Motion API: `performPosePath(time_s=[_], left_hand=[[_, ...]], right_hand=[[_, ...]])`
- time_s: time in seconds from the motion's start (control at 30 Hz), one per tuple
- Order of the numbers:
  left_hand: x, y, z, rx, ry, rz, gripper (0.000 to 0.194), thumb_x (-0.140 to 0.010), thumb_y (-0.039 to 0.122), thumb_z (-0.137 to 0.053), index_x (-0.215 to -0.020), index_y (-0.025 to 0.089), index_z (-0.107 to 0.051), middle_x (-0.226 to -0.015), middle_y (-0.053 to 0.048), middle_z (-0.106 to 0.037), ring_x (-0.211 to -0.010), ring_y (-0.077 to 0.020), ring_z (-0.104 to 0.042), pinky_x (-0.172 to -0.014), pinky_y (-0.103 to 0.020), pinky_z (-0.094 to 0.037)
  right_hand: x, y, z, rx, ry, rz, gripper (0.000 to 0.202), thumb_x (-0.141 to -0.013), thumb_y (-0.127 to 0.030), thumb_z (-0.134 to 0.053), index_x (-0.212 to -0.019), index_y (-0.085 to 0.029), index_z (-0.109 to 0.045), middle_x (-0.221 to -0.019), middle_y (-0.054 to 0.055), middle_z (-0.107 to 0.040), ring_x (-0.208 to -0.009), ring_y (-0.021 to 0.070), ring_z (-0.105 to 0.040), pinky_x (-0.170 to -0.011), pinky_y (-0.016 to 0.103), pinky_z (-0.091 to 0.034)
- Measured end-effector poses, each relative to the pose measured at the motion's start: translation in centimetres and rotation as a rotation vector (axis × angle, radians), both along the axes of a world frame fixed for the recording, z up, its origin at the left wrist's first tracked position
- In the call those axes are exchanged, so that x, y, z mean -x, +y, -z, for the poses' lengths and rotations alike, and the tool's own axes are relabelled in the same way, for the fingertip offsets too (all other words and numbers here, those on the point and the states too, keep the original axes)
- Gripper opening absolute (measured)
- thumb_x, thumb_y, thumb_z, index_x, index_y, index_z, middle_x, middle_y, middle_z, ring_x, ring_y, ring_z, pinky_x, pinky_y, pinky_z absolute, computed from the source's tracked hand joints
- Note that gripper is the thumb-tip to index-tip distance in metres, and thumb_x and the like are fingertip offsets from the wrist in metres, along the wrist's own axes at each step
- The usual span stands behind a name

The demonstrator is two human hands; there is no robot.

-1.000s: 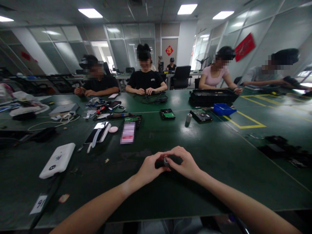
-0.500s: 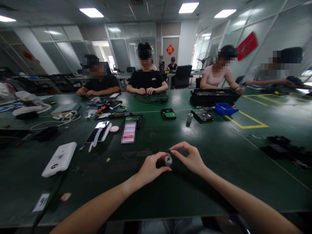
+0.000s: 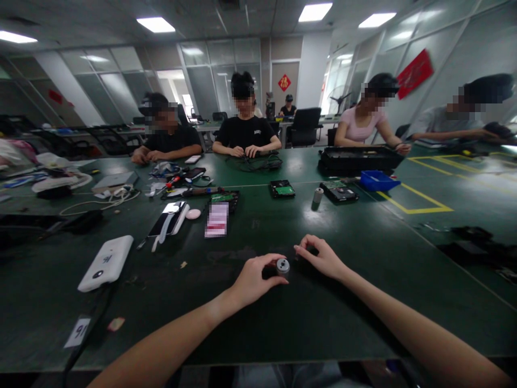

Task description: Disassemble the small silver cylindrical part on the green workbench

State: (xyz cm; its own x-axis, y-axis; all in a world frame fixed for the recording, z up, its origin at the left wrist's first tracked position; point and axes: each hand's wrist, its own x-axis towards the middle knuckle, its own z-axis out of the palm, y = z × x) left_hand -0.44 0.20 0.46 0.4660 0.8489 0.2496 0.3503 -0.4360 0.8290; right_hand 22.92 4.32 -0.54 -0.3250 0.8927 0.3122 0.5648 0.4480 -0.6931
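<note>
A small metal cylinder, silver with dark holes in its top face, stands upright on the green table in front of me. My left hand grips it from the left, thumb on the near side and fingers on the far side. Just to the right and slightly beyond it is my right hand, with thumb and fingertips pinched together, apart from the cylinder. Whatever those fingertips hold, if anything, is too small to make out. A second, similar metal cylinder stands farther back.
Beyond my hands lie hard drives, a blue tray and a black casing. To the left are a phone, a white device with a cable, and several tools. Co-workers sit across the table.
My right hand has drawn slightly away to the right from the cylinder, its fingers curling in more. My left hand keeps its grip on the cylinder. The whole view has shifted a little.
</note>
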Motion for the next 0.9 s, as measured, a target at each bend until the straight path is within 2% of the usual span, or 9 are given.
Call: performPosePath(time_s=[0.13,0.27,0.4,0.53,0.67,0.8,0.9], left_hand=[[-0.1,0.1,0.2,0.004,-0.004,-0.004,0.049,-0.069,0.025,-0.080,-0.115,0.022,-0.063,-0.106,-0.002,-0.071,-0.094,-0.0193,-0.067,-0.089,-0.031,-0.051],[-0.1,0.1,0.4,0.007,-0.001,-0.012,0.049,-0.068,0.025,-0.081,-0.114,0.022,-0.064,-0.104,-0.001,-0.071,-0.093,-0.0187,-0.067,-0.088,-0.030,-0.051],[0.0,0.2,0.3,0.000,0.008,-0.013,0.050,-0.068,0.027,-0.081,-0.115,0.022,-0.063,-0.106,-0.001,-0.071,-0.094,-0.0189,-0.067,-0.089,-0.030,-0.051],[0.0,0.2,0.2,-0.003,0.016,-0.006,0.049,-0.069,0.028,-0.080,-0.115,0.022,-0.063,-0.106,-0.002,-0.071,-0.095,-0.0195,-0.067,-0.089,-0.030,-0.050],[0.0,0.1,0.1,0.001,0.018,0.000,0.050,-0.069,0.028,-0.080,-0.116,0.022,-0.063,-0.108,-0.002,-0.070,-0.096,-0.0195,-0.066,-0.089,-0.030,-0.050],[0.0,0.1,0.0,0.001,0.012,0.006,0.048,-0.069,0.027,-0.080,-0.114,0.022,-0.063,-0.104,-0.001,-0.071,-0.094,-0.0189,-0.067,-0.088,-0.029,-0.050],[0.0,0.1,0.1,0.000,0.014,0.004,0.049,-0.069,0.028,-0.080,-0.114,0.022,-0.063,-0.104,-0.001,-0.071,-0.094,-0.0189,-0.067,-0.088,-0.029,-0.050]], right_hand=[[-0.2,0.1,-0.4,0.013,0.046,-0.004,0.030,-0.095,-0.040,-0.042,-0.074,-0.020,-0.048,-0.078,0.001,-0.064,-0.077,0.0165,-0.059,-0.078,0.032,-0.044],[-0.6,0.2,-0.6,-0.009,-0.063,-0.008,0.024,-0.097,-0.035,-0.039,-0.080,-0.020,-0.049,-0.089,0.002,-0.064,-0.086,0.0183,-0.057,-0.087,0.038,-0.038],[-0.9,0.2,-0.8,-0.009,-0.180,-0.073,0.020,-0.097,-0.032,-0.038,-0.086,-0.021,-0.049,-0.099,0.003,-0.064,-0.093,0.0196,-0.056,-0.091,0.041,-0.036],[-1.3,0.0,-1.3,-0.021,-0.245,-0.161,0.018,-0.095,-0.035,-0.043,-0.097,-0.021,-0.055,-0.101,0.005,-0.063,-0.095,0.0204,-0.055,-0.089,0.040,-0.038],[-1.8,0.2,-1.5,-0.032,-0.281,-0.214,0.036,-0.088,-0.047,-0.057,-0.118,-0.028,-0.059,-0.104,0.006,-0.059,-0.099,0.0224,-0.053,-0.088,0.040,-0.038],[-2.2,0.7,-0.9,-0.036,-0.386,-0.186,0.034,-0.079,-0.055,-0.064,-0.108,-0.036,-0.069,-0.098,0.005,-0.056,-0.096,0.0229,-0.051,-0.086,0.041,-0.037],[-2.1,1.0,-0.3,-0.038,-0.402,-0.153,0.028,-0.080,-0.055,-0.063,-0.101,-0.039,-0.072,-0.095,0.004,-0.055,-0.093,0.0221,-0.050,-0.085,0.040,-0.037]])
